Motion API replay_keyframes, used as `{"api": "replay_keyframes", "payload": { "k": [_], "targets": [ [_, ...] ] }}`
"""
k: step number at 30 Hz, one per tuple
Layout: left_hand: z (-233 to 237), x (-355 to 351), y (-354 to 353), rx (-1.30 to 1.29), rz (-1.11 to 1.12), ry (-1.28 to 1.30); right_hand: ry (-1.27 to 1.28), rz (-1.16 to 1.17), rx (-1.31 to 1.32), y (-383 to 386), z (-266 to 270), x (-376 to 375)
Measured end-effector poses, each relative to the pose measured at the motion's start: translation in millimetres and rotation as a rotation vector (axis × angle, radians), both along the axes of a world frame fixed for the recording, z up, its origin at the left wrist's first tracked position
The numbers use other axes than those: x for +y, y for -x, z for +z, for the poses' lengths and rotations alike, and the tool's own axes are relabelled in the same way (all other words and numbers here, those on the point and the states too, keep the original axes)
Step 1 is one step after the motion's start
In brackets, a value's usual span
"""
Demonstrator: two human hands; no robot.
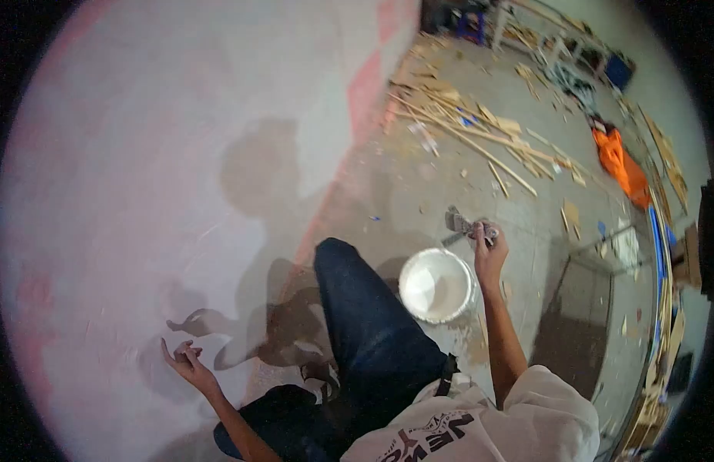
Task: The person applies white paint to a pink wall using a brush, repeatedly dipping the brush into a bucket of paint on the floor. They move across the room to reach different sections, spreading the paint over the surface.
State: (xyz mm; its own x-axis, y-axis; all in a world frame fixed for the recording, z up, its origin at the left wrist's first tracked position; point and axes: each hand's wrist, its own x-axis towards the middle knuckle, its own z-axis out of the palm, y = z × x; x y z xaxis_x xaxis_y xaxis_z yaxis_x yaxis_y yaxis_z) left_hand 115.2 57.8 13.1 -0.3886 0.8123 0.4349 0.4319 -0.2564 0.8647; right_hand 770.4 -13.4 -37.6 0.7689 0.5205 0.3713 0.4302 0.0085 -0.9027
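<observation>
A white bucket (436, 286) with white material inside stands on the floor, right of my bent knee. Just above its right rim, my right hand (488, 237) is closed round a putty knife (457, 223), whose blade is smeared grey and points left. At the lower left, my left hand (189, 362) is in front of the pale, pink-patched wall (141, 192), with the index finger stretched out and the other fingers partly curled. Nothing shows in it. Whether its fingertip touches the wall cannot be made out.
Long wooden strips (480, 138) and scraps lie across the floor ahead. An orange bag (620, 165) lies at the upper right. A frame with thin bars (611, 269) stands right of my right arm. More boards (661, 308) line the far right edge.
</observation>
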Motion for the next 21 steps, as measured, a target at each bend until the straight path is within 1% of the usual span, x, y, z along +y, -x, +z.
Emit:
{"api": "replay_keyframes", "payload": {
  "k": [1, 2, 4, 5, 6, 7, 9, 10, 11, 13, 14, 15, 16, 17, 18, 19, 20, 21],
  "targets": [
    [-7, 11, -17, -0.024, -0.027, 0.03, 0.037, -0.039, 0.152, -4, -24, -12],
    [-13, 20, -32, -0.043, -0.054, 0.066, 0.118, -0.072, 0.179, -7, -47, -22],
    [-12, 41, -76, -0.025, -0.193, 0.16, 0.302, -0.123, 0.254, -15, -85, -33],
    [0, 50, -100, -0.016, -0.25, 0.211, 0.308, -0.11, 0.25, -19, -87, -37],
    [-7, 57, -110, 0.027, -0.319, 0.302, 0.303, -0.089, 0.225, -19, -91, -37],
    [-9, 61, -133, 0.042, -0.369, 0.339, 0.304, -0.066, 0.19, -17, -99, -35],
    [-12, 67, -182, 0.071, -0.46, 0.393, 0.376, -0.02, 0.091, -21, -130, -27],
    [-18, 73, -196, 0.037, -0.524, 0.375, 0.408, 0.013, 0.041, -22, -148, -26],
    [-29, 72, -208, 0.022, -0.529, 0.38, 0.429, 0.022, 0.034, -24, -168, -31],
    [-22, 82, -229, 0.016, -0.51, 0.387, 0.461, 0.07, 0.042, -23, -189, -22],
    [-29, 87, -229, 0.1, -0.536, 0.333, 0.458, 0.085, 0.182, -19, -191, -19],
    [-23, 84, -228, 0.088, -0.539, 0.329, 0.46, 0.104, 0.108, -19, -196, -19],
    [-17, 80, -227, 0.075, -0.541, 0.324, 0.538, 0.092, 0.038, -18, -194, -21],
    [-6, 66, -240, -0.045, -0.529, 0.352, 0.507, -0.001, -0.106, -22, -235, -35],
    [-6, 63, -244, -0.097, -0.601, 0.221, 0.41, 0.1, 0.341, -27, -234, -41],
    [-4, 55, -237, -0.211, -0.648, 0.204, 0.415, 0.08, 0.266, -24, -216, -32],
    [-10, 46, -226, -0.202, -0.598, 0.254, 0.312, 0.175, 0.231, -47, -264, -36],
    [-8, 41, -212, -0.076, -0.537, 0.329, 0.229, 0.095, 0.168, -52, -266, -20]
  ]
}}
